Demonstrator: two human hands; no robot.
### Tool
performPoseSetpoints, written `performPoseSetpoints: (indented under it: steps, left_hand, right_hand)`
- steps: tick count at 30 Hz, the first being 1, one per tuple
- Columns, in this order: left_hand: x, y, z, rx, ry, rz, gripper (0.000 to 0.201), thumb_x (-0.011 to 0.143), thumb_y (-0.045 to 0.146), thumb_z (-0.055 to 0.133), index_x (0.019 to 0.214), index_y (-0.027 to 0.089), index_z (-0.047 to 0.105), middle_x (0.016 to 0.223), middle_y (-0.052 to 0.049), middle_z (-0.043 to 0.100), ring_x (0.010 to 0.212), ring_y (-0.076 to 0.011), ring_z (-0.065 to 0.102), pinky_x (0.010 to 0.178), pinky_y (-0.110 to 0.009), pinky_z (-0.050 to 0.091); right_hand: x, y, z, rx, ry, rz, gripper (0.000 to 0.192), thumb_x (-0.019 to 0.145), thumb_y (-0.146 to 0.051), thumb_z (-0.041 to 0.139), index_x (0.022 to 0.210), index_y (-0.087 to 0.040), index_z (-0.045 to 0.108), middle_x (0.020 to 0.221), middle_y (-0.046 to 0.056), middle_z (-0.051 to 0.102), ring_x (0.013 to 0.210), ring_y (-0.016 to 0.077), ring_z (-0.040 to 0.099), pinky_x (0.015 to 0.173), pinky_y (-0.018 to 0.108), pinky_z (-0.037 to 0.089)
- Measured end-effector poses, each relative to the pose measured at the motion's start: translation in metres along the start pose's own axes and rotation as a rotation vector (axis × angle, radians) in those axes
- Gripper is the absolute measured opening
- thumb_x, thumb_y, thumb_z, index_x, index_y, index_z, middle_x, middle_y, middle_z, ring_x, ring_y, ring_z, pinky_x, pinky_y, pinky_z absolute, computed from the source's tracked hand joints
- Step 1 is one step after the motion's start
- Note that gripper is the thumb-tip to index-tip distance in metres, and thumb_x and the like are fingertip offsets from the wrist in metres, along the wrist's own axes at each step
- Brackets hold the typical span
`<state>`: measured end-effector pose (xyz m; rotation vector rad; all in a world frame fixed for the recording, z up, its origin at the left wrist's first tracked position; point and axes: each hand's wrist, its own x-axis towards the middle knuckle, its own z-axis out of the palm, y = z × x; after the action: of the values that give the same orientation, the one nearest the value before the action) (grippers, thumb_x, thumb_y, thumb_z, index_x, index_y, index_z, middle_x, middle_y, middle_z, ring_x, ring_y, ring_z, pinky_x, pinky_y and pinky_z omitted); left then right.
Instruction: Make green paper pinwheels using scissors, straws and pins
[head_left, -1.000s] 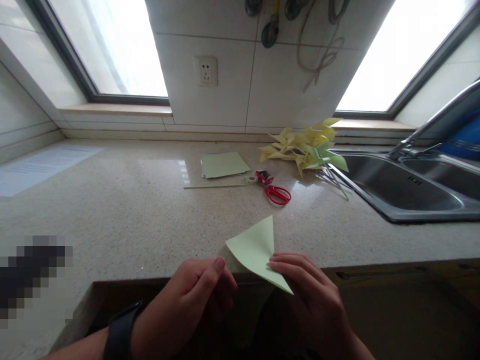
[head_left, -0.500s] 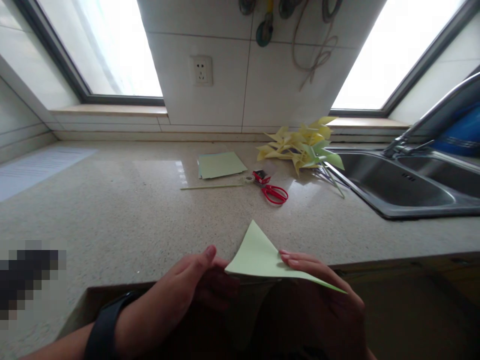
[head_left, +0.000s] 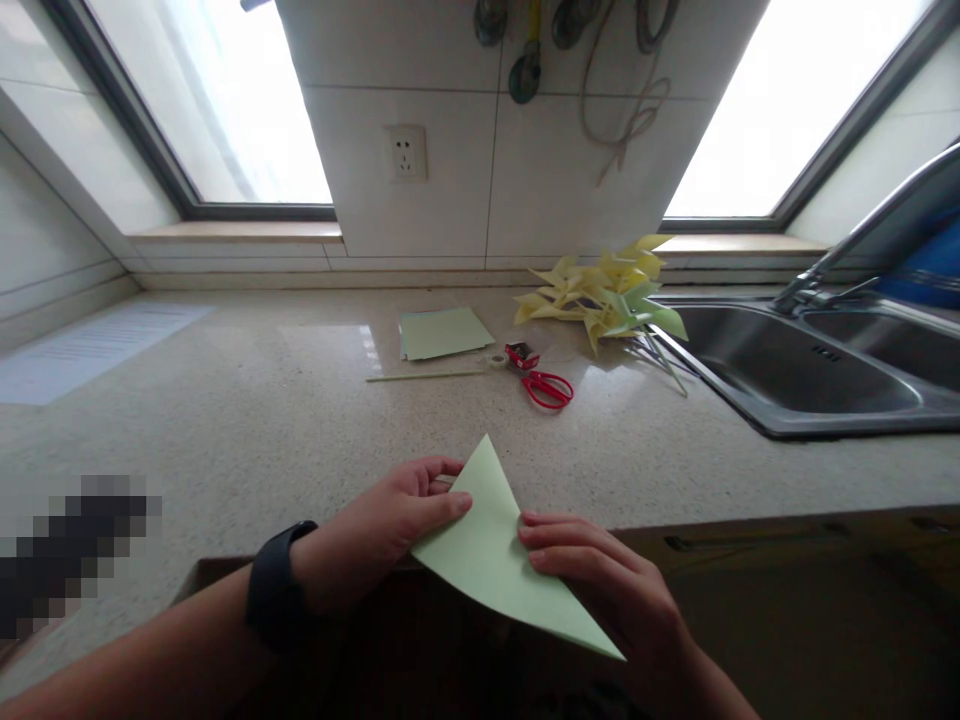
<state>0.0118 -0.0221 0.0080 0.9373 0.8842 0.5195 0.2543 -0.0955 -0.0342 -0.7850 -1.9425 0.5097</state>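
item: green paper triangle (head_left: 495, 555), folded, held over the near edge of the table (head_left: 247, 420). left hand (head_left: 375, 530) pinched its left edge, fingers pressed together on top; right hand (head_left: 600, 590) lay on its right side, fingers flat and close together. step judged: pressing a diagonal fold; the next move likely called for a firm crease along the long edge. beyond: red scissors (head_left: 546, 385), green sheets (head_left: 442, 332), paper pinwheels (head_left: 607, 295), sink (head_left: 810, 375). thumbs hidden under the paper; lower left corner blurred out.
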Motion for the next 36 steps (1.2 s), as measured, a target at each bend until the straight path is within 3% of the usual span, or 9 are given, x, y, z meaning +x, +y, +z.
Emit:
performPoseSetpoints:
  steps: [7,15,24,29,32,36]
  left_hand:
    - [0.009,0.002,0.007,0.034,-0.045,0.046,0.043,0.077,0.034,0.081,0.110,0.013,0.063,0.087,-0.008,0.074,0.077,-0.0203,0.070,0.072,-0.032,0.053]
    - [0.025,0.013,0.011,0.035,-0.077,0.074,0.034,0.083,0.041,0.076,0.098,0.013,0.066,0.083,-0.005,0.070,0.067,-0.0151,0.064,0.065,-0.028,0.049]
    - [0.023,0.006,-0.002,0.078,-0.093,0.117,0.031,0.080,0.033,0.080,0.101,0.015,0.067,0.091,-0.005,0.072,0.072,-0.0149,0.064,0.070,-0.028,0.048]
    - [0.021,0.004,-0.003,0.138,-0.076,0.152,0.026,0.086,0.038,0.074,0.096,0.015,0.067,0.087,-0.003,0.070,0.069,-0.0130,0.060,0.065,-0.025,0.044]
    - [0.020,0.005,-0.001,0.212,-0.057,0.197,0.023,0.088,0.038,0.070,0.090,0.015,0.070,0.082,-0.001,0.069,0.069,-0.0129,0.057,0.065,-0.025,0.042]
    - [0.020,0.004,-0.001,0.325,-0.068,0.253,0.021,0.088,0.035,0.070,0.087,0.014,0.073,0.081,-0.002,0.070,0.072,-0.0154,0.058,0.069,-0.027,0.042]
  right_hand:
    - [0.005,0.003,-0.010,-0.059,-0.078,-0.052,0.029,0.093,-0.006,0.054,0.117,-0.021,0.062,0.117,0.010,0.070,0.122,0.0237,0.061,0.095,0.042,0.058]
    - [0.008,-0.001,-0.015,-0.198,-0.160,-0.145,0.021,0.096,-0.009,0.053,0.114,-0.017,0.062,0.120,0.011,0.071,0.130,0.0215,0.057,0.100,0.038,0.057]
    - [0.006,-0.011,-0.011,-0.272,-0.237,-0.168,0.021,0.096,-0.010,0.054,0.115,-0.017,0.060,0.118,0.010,0.074,0.131,0.0215,0.057,0.100,0.038,0.057]
    - [0.002,-0.014,-0.005,-0.262,-0.275,-0.155,0.023,0.095,-0.007,0.054,0.116,-0.017,0.057,0.119,0.010,0.073,0.133,0.0216,0.055,0.102,0.039,0.055]
    - [0.003,-0.014,-0.002,-0.216,-0.269,-0.090,0.022,0.096,-0.008,0.051,0.115,-0.019,0.057,0.118,0.009,0.072,0.128,0.0221,0.057,0.100,0.040,0.055]
    - [0.010,-0.014,0.004,-0.118,-0.117,0.016,0.016,0.097,-0.009,0.049,0.104,-0.020,0.059,0.098,0.006,0.070,0.102,0.0200,0.064,0.085,0.036,0.057]
